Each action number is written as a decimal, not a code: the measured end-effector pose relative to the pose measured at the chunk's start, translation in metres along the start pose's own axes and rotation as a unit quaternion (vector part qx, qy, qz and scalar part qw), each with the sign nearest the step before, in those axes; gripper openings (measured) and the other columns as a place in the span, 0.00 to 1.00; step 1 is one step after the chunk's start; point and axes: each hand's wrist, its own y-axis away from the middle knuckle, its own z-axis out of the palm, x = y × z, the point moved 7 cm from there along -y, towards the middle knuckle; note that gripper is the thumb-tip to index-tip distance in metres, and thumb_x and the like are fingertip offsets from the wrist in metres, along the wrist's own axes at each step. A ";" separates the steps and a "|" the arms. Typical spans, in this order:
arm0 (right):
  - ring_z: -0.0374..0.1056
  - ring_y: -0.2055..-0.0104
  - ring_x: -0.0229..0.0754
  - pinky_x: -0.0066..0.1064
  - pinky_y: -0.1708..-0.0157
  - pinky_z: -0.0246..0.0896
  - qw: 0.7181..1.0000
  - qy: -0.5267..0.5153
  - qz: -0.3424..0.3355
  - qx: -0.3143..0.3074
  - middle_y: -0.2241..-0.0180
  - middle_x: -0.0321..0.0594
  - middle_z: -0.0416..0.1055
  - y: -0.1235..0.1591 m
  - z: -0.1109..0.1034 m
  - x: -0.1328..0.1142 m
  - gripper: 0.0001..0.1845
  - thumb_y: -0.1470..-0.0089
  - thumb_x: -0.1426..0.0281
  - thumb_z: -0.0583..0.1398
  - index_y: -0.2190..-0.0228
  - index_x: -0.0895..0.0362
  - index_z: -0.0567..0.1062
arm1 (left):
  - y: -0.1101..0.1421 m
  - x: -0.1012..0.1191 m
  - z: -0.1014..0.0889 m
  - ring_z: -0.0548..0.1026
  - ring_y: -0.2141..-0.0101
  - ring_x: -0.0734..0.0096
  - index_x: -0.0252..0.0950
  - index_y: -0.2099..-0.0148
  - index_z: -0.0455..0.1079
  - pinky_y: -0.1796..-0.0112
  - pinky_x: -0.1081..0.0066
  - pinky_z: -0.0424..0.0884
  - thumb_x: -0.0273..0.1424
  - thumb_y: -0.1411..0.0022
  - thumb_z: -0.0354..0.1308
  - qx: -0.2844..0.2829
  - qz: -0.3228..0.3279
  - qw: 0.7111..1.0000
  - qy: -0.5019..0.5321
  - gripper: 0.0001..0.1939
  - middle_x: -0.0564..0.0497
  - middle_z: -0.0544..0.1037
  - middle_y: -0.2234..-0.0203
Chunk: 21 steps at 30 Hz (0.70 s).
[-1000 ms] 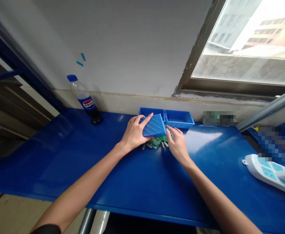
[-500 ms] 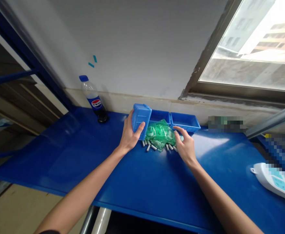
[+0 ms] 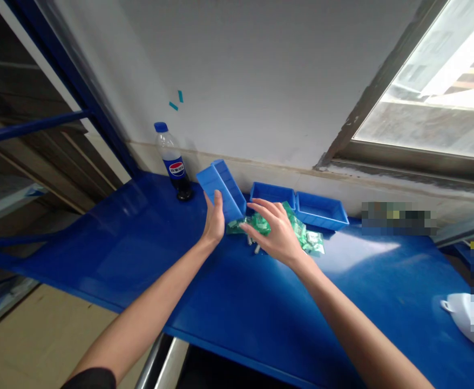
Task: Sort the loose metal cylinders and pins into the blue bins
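Observation:
My left hand (image 3: 215, 220) grips a small blue plastic bin (image 3: 222, 188), tilted up on its edge over the blue table (image 3: 229, 292). A pile of small green bagged parts (image 3: 307, 236) and a few grey cylinders (image 3: 255, 247) lies on the table beside it. My right hand (image 3: 273, 232) rests on that pile with fingers spread, covering its left part. Two more blue bins (image 3: 272, 193) (image 3: 321, 212) sit side by side behind the pile, against the wall.
A cola bottle (image 3: 174, 162) with a blue cap stands at the back left by the wall. A white and light-blue device (image 3: 469, 319) lies at the table's right edge. A window fills the upper right, and a blue metal frame borders the left.
My left hand lifted the bin off the pile and swung it left and upright, uncovering the green parts. My right hand moved left onto the pile. The view turned leftward.

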 end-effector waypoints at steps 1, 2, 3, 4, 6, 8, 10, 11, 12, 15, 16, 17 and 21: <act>0.67 0.43 0.57 0.51 0.42 0.63 1.000 0.003 -0.009 -0.019 0.40 0.46 0.74 -0.009 0.010 -0.003 0.18 0.38 0.60 0.66 0.49 0.52 0.80 | -0.001 0.002 0.000 0.63 0.31 0.60 0.45 0.23 0.44 0.32 0.58 0.61 0.59 0.27 0.34 -0.002 0.009 1.000 -0.007 0.39 0.44 0.63 0.29; 0.67 0.44 0.57 0.51 0.43 0.64 0.999 0.004 -0.020 -0.035 0.43 0.46 0.76 -0.019 0.020 -0.004 0.13 0.38 0.60 0.66 0.54 0.52 0.82 | -0.003 0.004 0.000 0.66 0.32 0.60 0.46 0.23 0.43 0.33 0.58 0.62 0.59 0.27 0.35 -0.004 0.020 1.000 -0.014 0.39 0.44 0.64 0.30; 0.68 0.44 0.57 0.50 0.44 0.65 0.998 0.001 -0.031 -0.060 0.47 0.45 0.79 -0.028 0.030 -0.002 0.10 0.37 0.62 0.66 0.58 0.53 0.82 | -0.006 0.008 -0.002 0.67 0.33 0.60 0.46 0.23 0.42 0.33 0.57 0.63 0.58 0.26 0.38 -0.004 0.033 0.999 -0.021 0.39 0.44 0.65 0.31; 0.69 0.46 0.55 0.47 0.45 0.66 0.996 -0.005 -0.037 -0.080 0.52 0.45 0.81 -0.036 0.039 0.001 0.08 0.36 0.63 0.65 0.59 0.53 0.82 | -0.009 0.011 -0.006 0.68 0.33 0.60 0.46 0.22 0.39 0.33 0.57 0.63 0.57 0.26 0.41 0.003 0.048 0.998 -0.030 0.39 0.43 0.64 0.31; 0.70 0.47 0.53 0.42 0.46 0.67 0.995 -0.007 -0.038 -0.092 0.55 0.46 0.82 -0.053 0.049 0.014 0.08 0.36 0.67 0.65 0.58 0.56 0.83 | -0.016 0.016 -0.018 0.65 0.32 0.59 0.47 0.22 0.34 0.33 0.56 0.63 0.53 0.25 0.47 0.034 0.083 0.994 -0.061 0.41 0.42 0.61 0.29; 0.70 0.45 0.53 0.41 0.45 0.67 0.991 0.033 -0.044 -0.124 0.56 0.48 0.82 -0.066 0.060 0.027 0.06 0.37 0.69 0.66 0.60 0.56 0.83 | -0.022 0.019 -0.033 0.59 0.29 0.57 0.48 0.21 0.33 0.32 0.53 0.61 0.48 0.26 0.51 0.079 0.119 0.981 -0.130 0.42 0.42 0.56 0.26; 0.69 0.43 0.54 0.41 0.45 0.67 0.980 0.085 -0.053 -0.173 0.57 0.49 0.82 -0.076 0.070 0.039 0.06 0.37 0.72 0.65 0.60 0.57 0.84 | -0.024 0.022 -0.041 0.54 0.27 0.54 0.46 0.22 0.43 0.30 0.51 0.56 0.43 0.27 0.55 0.093 0.165 0.958 -0.214 0.39 0.43 0.54 0.26; 0.69 0.42 0.55 0.41 0.44 0.66 0.974 0.107 -0.058 -0.193 0.57 0.50 0.82 -0.079 0.075 0.043 0.07 0.38 0.74 0.64 0.60 0.57 0.84 | -0.024 0.023 -0.040 0.54 0.27 0.53 0.44 0.24 0.51 0.29 0.50 0.55 0.40 0.28 0.56 0.078 0.185 0.946 -0.256 0.35 0.43 0.56 0.27; 0.70 0.41 0.55 0.41 0.43 0.66 0.967 0.124 -0.065 -0.213 0.56 0.51 0.81 -0.081 0.079 0.046 0.07 0.38 0.75 0.64 0.60 0.58 0.84 | -0.023 0.022 -0.036 0.54 0.27 0.52 0.43 0.27 0.59 0.29 0.48 0.54 0.37 0.28 0.55 0.052 0.199 0.933 -0.295 0.30 0.43 0.59 0.28; 0.69 0.39 0.55 0.41 0.40 0.64 0.960 0.141 -0.057 -0.236 0.52 0.53 0.81 -0.083 0.082 0.050 0.10 0.40 0.77 0.64 0.58 0.58 0.84 | -0.015 0.012 -0.014 0.54 0.28 0.48 0.40 0.35 0.72 0.30 0.44 0.56 0.34 0.27 0.52 -0.062 0.203 0.901 -0.377 0.21 0.44 0.63 0.30; 0.69 0.38 0.55 0.42 0.39 0.64 0.963 0.132 -0.046 -0.229 0.51 0.52 0.80 -0.082 0.078 0.050 0.11 0.40 0.76 0.65 0.56 0.57 0.84 | -0.012 0.008 -0.007 0.52 0.27 0.47 0.40 0.35 0.71 0.30 0.43 0.56 0.34 0.27 0.52 -0.101 0.197 0.894 -0.390 0.22 0.44 0.63 0.30; 0.69 0.37 0.55 0.42 0.38 0.63 0.970 0.117 -0.031 -0.212 0.49 0.50 0.80 -0.080 0.072 0.050 0.13 0.40 0.73 0.65 0.54 0.56 0.83 | -0.009 0.004 0.000 0.50 0.26 0.46 0.39 0.33 0.69 0.31 0.42 0.57 0.35 0.27 0.51 -0.136 0.189 0.888 -0.396 0.24 0.43 0.62 0.29; 0.74 0.43 0.54 0.43 0.41 0.65 0.990 0.095 0.093 -0.043 0.50 0.48 0.81 -0.058 0.015 0.065 0.16 0.37 0.65 0.61 0.52 0.56 0.83 | -0.004 -0.001 0.014 0.40 0.25 0.45 0.36 0.28 0.63 0.31 0.40 0.55 0.42 0.25 0.50 -0.201 0.179 0.880 -0.392 0.29 0.40 0.59 0.28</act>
